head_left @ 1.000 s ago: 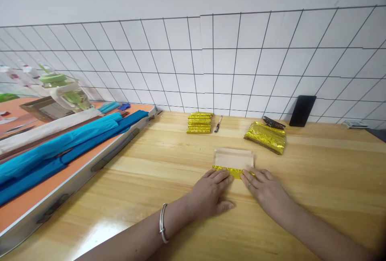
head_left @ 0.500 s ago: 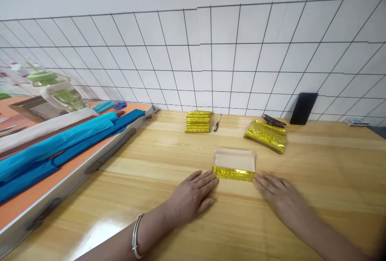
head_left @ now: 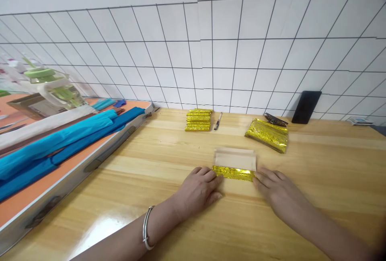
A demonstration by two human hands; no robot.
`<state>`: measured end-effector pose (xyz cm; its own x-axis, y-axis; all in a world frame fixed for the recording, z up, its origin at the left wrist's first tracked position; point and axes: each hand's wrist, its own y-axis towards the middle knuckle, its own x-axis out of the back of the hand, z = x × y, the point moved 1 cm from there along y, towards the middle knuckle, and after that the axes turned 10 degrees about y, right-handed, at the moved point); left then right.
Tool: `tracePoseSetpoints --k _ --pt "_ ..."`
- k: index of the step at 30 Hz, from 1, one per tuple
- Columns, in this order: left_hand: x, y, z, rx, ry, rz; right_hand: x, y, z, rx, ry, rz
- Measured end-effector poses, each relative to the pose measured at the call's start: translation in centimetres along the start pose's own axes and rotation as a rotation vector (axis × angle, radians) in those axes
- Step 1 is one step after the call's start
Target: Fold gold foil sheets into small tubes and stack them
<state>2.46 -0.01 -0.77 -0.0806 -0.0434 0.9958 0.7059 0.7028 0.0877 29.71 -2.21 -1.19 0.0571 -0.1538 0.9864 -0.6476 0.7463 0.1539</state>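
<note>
A sheet with a pale paper side (head_left: pixel 235 159) lies on the wooden table, its near part a shiny gold folded strip (head_left: pixel 233 173). My left hand (head_left: pixel 200 190) rests palm down with bent fingers at the strip's left end, thumb apart from the fingers. At the strip's right end, the fingertips of my right hand (head_left: pixel 276 190) touch the gold edge, its fingers extended and flat. Neither hand grasps anything.
Folded gold strips (head_left: pixel 198 120) and a pen (head_left: pixel 218 121) lie behind. Gold sheets (head_left: pixel 267 134), a dark clip (head_left: pixel 276 120) and a black phone (head_left: pixel 306 107) are at right rear. Blue rolls (head_left: pixel 60 140) and a green-lidded bottle (head_left: pixel 60 88) stand left.
My left hand has shifted slightly right, and its fingers have bent over the strip's left end. My right hand has barely moved.
</note>
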Motion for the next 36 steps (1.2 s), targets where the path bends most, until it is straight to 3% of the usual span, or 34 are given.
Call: tracePoseSetpoints --k 7,12,18,27,36 --pt "0.0 -0.1 0.2 -0.011 0.009 -0.022 0.0 4.6 3.6 0.1 0.0 -0.006" --pt "-0.1 -0.1 0.4 -0.003 0.005 -0.018 -0.9 5.6 4.2 0.116 -0.027 -0.003" --pt "-0.1 -0.2 0.4 0.031 0.013 -0.008 -0.7 3.9 2.9 0.062 -0.03 0.027" --pt "0.1 -0.4 0.1 0.071 0.033 -0.023 -1.1 -1.5 -0.5 -0.104 0.105 0.031" --pt "-0.1 -0.7 0.2 0.091 0.073 -0.069 -1.3 -2.5 -2.7 -0.133 0.342 0.138"
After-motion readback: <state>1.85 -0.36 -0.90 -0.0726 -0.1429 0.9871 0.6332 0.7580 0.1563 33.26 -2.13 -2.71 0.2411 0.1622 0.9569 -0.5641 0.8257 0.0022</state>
